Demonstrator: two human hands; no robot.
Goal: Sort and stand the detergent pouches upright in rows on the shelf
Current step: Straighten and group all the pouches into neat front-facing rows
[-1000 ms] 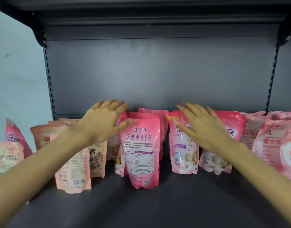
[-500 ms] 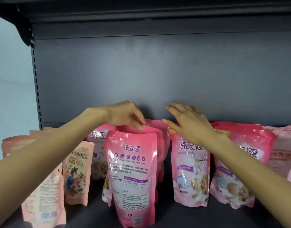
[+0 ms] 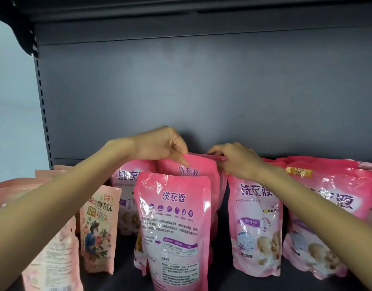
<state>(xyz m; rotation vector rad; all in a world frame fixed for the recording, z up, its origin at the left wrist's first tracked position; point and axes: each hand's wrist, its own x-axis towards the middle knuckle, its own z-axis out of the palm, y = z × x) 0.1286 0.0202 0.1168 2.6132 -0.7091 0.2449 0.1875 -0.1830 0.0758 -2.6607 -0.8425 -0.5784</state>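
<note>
a bright pink front pouch (image 3: 174, 227) is standing upright near the front of the dark shelf (image 3: 254, 282), facing out with its printed back label. directly behind the front pouch a second pouch (image 3: 198, 171) of the same pink is standing, its purple lettering showing over the front pouch's top. behind that again a rear pouch (image 3: 206, 155) is showing little more than its darker top edge.

the left hand (image 3: 160, 145) is reaching in above the front pouch and pinching the top of the second pouch, with the thumb lying on the near face and the other fingers curling down behind. the right hand (image 3: 237, 160) is coming in from the right of the front pouch, its fingers curling round the right end of the rear pouch's top edge.

just right of the front pouch a pink pouch (image 3: 256, 227) is standing face forward. farther right a pouch marked new (image 3: 328, 217) is standing beside it, partly hidden by the right forearm. left of the front pouch and set back from it, another pink pouch (image 3: 126, 196) is standing. farther left a pale floral pouch (image 3: 99, 227) is standing upright. beyond that, pale peach pouches (image 3: 52, 259) are sitting half hidden under the left forearm. the grey back panel (image 3: 202, 91) is rising behind the front pouch and all the rest.
</note>
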